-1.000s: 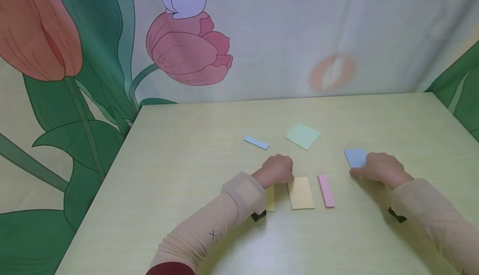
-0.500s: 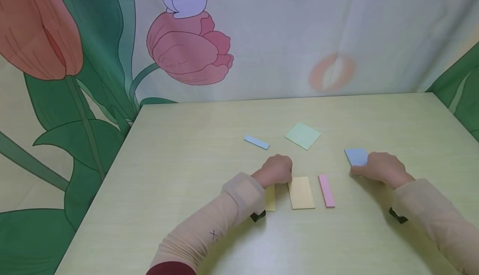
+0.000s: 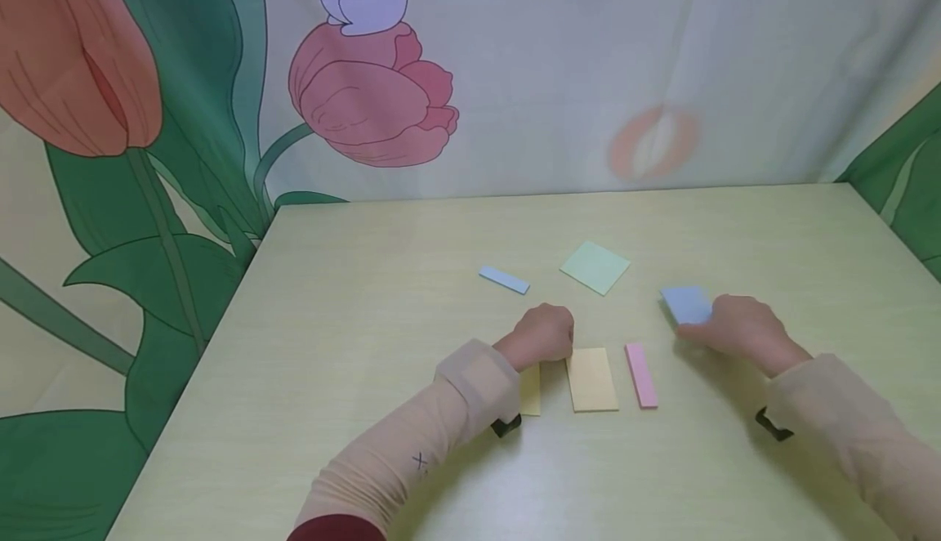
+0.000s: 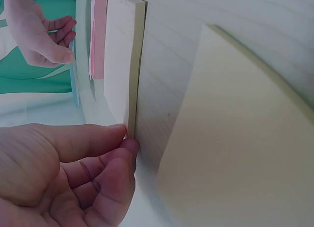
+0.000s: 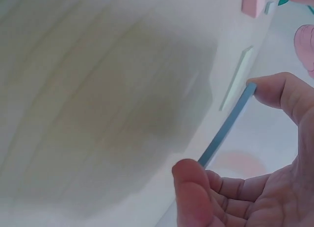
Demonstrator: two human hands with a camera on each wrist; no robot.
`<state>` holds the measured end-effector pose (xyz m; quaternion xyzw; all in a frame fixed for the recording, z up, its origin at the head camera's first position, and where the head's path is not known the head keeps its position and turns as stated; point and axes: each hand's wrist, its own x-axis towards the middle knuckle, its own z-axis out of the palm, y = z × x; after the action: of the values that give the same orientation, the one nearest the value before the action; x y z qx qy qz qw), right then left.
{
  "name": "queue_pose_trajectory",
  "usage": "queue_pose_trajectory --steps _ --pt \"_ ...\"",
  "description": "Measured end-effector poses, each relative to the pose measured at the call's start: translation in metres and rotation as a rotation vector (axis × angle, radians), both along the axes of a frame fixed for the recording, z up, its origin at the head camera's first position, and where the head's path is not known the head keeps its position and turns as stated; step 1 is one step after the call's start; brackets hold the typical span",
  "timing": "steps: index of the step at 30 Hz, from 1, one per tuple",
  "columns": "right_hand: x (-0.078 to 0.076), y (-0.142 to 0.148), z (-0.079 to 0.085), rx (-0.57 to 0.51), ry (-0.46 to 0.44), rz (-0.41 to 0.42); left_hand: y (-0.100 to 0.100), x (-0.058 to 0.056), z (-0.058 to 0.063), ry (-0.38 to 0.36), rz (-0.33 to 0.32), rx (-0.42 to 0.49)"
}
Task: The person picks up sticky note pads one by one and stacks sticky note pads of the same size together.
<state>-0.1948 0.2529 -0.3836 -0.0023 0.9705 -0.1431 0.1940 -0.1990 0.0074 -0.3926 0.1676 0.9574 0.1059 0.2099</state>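
Observation:
My right hand (image 3: 746, 330) holds a blue sticky note pad (image 3: 686, 304) by its edges between thumb and fingers. In the right wrist view the blue pad (image 5: 228, 125) appears edge-on, above a shadow on the table. My left hand (image 3: 542, 333) pinches the far left corner of a cream sticky note pad (image 3: 592, 380) lying on the table. Thumb and fingertip meet at that corner in the left wrist view, where the cream pad (image 4: 120, 50) shows its thick side. A yellow pad (image 3: 530, 392) lies to its left, partly hidden under the left wrist.
A narrow pink pad (image 3: 641, 376) lies right of the cream one. Farther back on the table (image 3: 367, 320) are a green square pad (image 3: 595, 268), turned cornerwise, and a narrow blue pad (image 3: 503, 279). A printed flower cloth (image 3: 529, 75) hangs behind the table.
My right hand has raised the blue pad off the table and shifted slightly left and away with it. The left hand stays at the cream pad's corner.

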Motion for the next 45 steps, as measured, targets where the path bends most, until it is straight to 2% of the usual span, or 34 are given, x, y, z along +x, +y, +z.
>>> queue_pose_trajectory --steps 11,16,23,27,34,45 --pt "0.01 -0.022 0.003 -0.081 0.007 0.024 -0.002 0.0 0.0 0.013 -0.011 0.011" --pt "0.017 -0.034 0.008 -0.091 0.014 0.039 -0.003 -0.001 -0.002 -0.006 0.0 0.015" --pt "0.029 -0.048 0.012 -0.134 0.041 0.073 -0.003 -0.002 -0.004 0.004 -0.009 0.023" --pt "0.034 -0.058 0.013 -0.129 0.035 0.093 -0.004 -0.002 -0.005 0.007 -0.013 0.032" --pt "0.04 -0.07 0.013 -0.143 -0.041 0.08 -0.007 -0.001 -0.004 0.032 -0.048 0.044" --pt "0.046 -0.083 0.007 -0.097 -0.026 0.159 -0.009 -0.002 -0.006 0.028 -0.054 0.068"
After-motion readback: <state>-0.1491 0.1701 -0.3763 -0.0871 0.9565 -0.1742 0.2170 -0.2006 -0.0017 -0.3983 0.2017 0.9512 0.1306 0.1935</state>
